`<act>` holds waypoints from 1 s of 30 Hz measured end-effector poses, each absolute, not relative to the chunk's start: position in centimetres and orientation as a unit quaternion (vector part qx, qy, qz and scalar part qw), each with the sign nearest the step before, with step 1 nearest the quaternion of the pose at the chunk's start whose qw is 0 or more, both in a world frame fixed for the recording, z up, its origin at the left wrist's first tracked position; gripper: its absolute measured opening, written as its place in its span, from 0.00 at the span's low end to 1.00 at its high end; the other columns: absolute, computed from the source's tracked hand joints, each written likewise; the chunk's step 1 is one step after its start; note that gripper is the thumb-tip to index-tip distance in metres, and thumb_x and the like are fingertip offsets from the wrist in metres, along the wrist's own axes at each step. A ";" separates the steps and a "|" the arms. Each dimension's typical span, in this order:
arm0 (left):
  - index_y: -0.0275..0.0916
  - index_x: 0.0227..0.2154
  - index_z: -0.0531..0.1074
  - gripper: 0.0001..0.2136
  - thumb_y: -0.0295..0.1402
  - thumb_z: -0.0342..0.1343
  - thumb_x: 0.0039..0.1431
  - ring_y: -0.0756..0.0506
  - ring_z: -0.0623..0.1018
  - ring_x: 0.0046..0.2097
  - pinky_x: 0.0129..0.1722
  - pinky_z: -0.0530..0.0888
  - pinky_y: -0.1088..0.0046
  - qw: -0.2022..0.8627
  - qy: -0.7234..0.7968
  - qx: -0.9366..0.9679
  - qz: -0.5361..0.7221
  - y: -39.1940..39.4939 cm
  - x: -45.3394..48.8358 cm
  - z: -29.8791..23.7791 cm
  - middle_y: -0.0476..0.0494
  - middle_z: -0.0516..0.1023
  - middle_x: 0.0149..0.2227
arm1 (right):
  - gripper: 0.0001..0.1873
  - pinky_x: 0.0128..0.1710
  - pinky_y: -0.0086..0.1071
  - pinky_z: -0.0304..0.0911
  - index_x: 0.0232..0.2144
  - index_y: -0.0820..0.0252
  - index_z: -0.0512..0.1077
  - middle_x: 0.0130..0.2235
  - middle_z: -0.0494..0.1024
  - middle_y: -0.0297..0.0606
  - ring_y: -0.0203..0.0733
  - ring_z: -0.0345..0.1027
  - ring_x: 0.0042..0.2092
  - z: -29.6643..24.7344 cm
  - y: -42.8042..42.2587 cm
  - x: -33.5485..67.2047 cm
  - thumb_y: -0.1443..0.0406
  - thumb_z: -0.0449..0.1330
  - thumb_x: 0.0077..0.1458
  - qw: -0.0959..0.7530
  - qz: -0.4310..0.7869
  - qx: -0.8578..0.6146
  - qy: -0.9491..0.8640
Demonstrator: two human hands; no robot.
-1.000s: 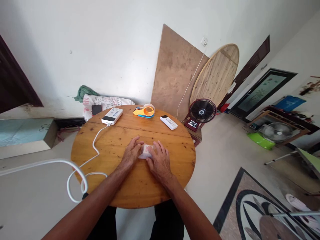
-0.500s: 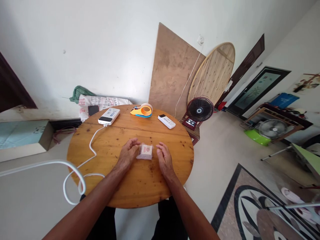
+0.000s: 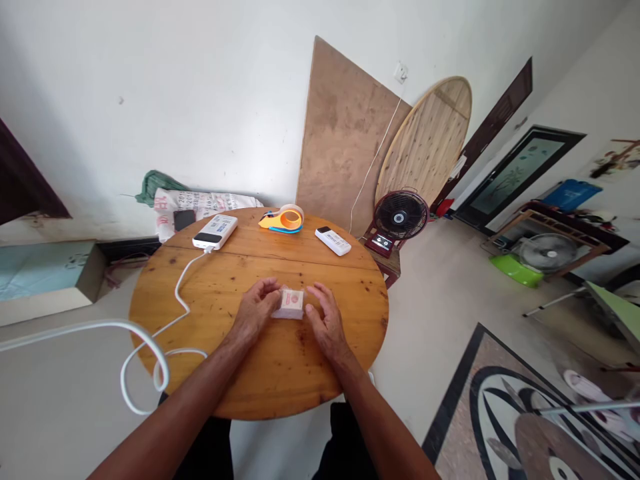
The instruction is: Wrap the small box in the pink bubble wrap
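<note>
A small white box with red print in clear bubble wrap (image 3: 291, 304) lies flat on the round wooden table (image 3: 200, 287). At its left side is my left hand (image 3: 256, 308), loosely curved with the thumb at the box's left edge; a firm grip does not show. On the opposite side, my right hand (image 3: 326, 323) is open, thumb and fingers apart, with the fingertips close to the box's right edge. Whether they touch it cannot be made out.
Toward the table's back lie a white power bank (image 3: 215, 232) with a white cable (image 3: 181, 283), an orange tape dispenser (image 3: 283, 220) and a smaller white device (image 3: 333, 241). A black fan (image 3: 400, 217) stands on a chair to the right. Boards lean on the wall.
My right hand has come left to the box, its thumb and fingers spreading. My left thumb has moved onto the box's left edge. The view has shifted slightly.
</note>
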State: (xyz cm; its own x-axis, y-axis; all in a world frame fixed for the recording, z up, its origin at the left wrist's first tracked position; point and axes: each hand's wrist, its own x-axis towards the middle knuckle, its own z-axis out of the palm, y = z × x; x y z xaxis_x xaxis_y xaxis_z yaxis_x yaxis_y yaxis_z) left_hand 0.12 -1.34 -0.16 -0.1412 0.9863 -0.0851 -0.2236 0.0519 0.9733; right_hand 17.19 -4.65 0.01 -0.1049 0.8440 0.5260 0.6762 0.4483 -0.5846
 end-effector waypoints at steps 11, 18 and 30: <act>0.35 0.38 0.70 0.23 0.40 0.61 0.37 0.45 0.76 0.38 0.39 0.73 0.68 0.551 0.474 0.376 0.574 -1.3 0.1 -0.3 0.42 0.77 0.39 | 0.16 0.57 0.42 0.52 0.48 0.58 0.68 0.61 0.59 0.45 0.47 0.55 0.60 0.7 -5.7 16.3 0.64 0.54 0.57 0.360 0.001 -0.491 -0.793; 0.35 0.39 0.70 0.23 0.40 0.61 0.37 0.44 0.76 0.39 0.40 0.73 0.68 0.550 0.485 0.372 0.570 -1.5 0.1 0.1 0.42 0.77 0.40 | 0.15 0.58 0.41 0.52 0.48 0.59 0.68 0.59 0.62 0.45 0.45 0.55 0.60 0.2 -5.2 16.6 0.64 0.51 0.59 0.393 0.037 -0.525 -0.754; 0.36 0.38 0.71 0.22 0.39 0.62 0.36 0.45 0.76 0.38 0.38 0.72 0.69 0.544 0.488 0.365 0.576 -1.6 0.1 0.2 0.43 0.77 0.40 | 0.19 0.58 0.40 0.52 0.52 0.57 0.66 0.60 0.62 0.43 0.45 0.55 0.60 0.3 -5.2 16.7 0.64 0.52 0.59 0.377 0.059 -0.522 -0.763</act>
